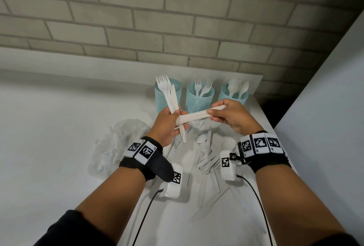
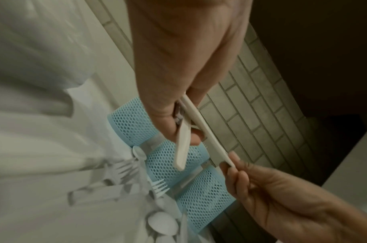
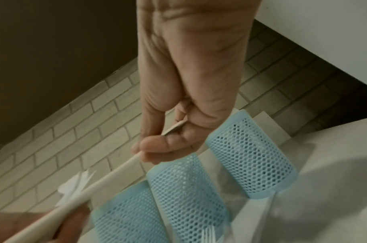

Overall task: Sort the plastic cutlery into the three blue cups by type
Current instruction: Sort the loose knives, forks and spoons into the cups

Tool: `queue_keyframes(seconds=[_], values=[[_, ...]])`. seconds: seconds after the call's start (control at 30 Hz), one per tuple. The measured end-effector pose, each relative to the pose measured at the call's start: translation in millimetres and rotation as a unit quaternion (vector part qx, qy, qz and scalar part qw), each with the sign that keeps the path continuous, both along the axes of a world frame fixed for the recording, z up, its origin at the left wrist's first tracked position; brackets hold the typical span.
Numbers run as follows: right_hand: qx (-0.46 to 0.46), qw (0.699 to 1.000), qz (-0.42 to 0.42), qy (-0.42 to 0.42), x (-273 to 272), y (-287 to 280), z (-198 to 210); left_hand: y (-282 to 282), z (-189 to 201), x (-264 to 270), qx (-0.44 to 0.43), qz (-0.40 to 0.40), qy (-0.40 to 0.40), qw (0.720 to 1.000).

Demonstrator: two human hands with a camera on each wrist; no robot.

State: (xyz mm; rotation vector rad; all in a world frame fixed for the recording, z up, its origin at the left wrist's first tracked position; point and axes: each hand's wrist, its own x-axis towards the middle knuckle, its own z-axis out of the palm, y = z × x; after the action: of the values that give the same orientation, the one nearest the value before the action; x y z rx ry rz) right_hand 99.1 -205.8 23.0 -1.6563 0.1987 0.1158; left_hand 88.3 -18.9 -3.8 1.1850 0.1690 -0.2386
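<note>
Three blue mesh cups stand in a row by the brick wall: the left cup (image 1: 160, 98), the middle cup (image 1: 200, 99) with forks in it, and the right cup (image 1: 232, 93) with spoons. My left hand (image 1: 177, 116) grips a bundle of white forks and a knife (image 1: 167, 93) that points up in front of the left cup. My right hand (image 1: 213, 113) pinches the end of long white cutlery pieces (image 1: 194, 118) that lie level and reach across to the left hand. The same long piece (image 2: 207, 136) shows between both hands, with a knife (image 2: 181, 148) in the left hand (image 2: 178, 128). The right hand (image 3: 155, 148) pinches the white handle (image 3: 107, 178).
A pile of loose white cutlery (image 1: 206, 161) lies on the white table (image 1: 59, 127) below the hands. A crumpled clear plastic bag (image 1: 118, 141) sits to its left. The table's right edge (image 1: 275, 133) runs close by, with a white panel (image 1: 325, 108) beyond it.
</note>
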Motion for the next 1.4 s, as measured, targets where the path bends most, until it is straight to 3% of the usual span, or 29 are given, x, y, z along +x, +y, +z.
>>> queue_keyframes(seconds=[0.17, 0.37, 0.47, 0.73, 0.87, 1.0, 1.4], values=[[-0.068, 0.997, -0.003, -0.046, 5.7, 8.0, 1.6, -1.1, 0.3, -5.7, 0.024, -0.038, -0.003, 0.999], [-0.142, 0.983, 0.114, -0.003, 7.3, 10.3, 26.7, 3.5, -4.1, -12.0, 0.05, -0.12, -0.034, 0.991], [-0.117, 0.982, 0.145, 0.013, 8.3, 18.6, 27.8, 1.8, -2.3, -13.4, 0.049, -0.146, -0.045, 0.987], [0.03, 1.0, -0.001, 0.0, 17.0, 44.4, -3.9, -4.2, -9.4, -14.8, 0.059, -0.069, -0.049, 0.995], [0.111, 0.993, 0.02, 0.024, 16.4, 52.4, -12.5, -5.1, -11.5, -13.6, 0.061, -0.043, -0.064, 0.995], [0.09, 0.994, 0.054, 0.023, 14.8, 57.5, -14.5, -5.5, -13.9, -15.5, 0.062, -0.039, -0.074, 0.995], [0.071, 0.996, -0.001, 0.05, 48.6, 60.5, 13.5, -0.1, -9.8, -14.9, 0.044, -0.012, -0.048, 0.998]])
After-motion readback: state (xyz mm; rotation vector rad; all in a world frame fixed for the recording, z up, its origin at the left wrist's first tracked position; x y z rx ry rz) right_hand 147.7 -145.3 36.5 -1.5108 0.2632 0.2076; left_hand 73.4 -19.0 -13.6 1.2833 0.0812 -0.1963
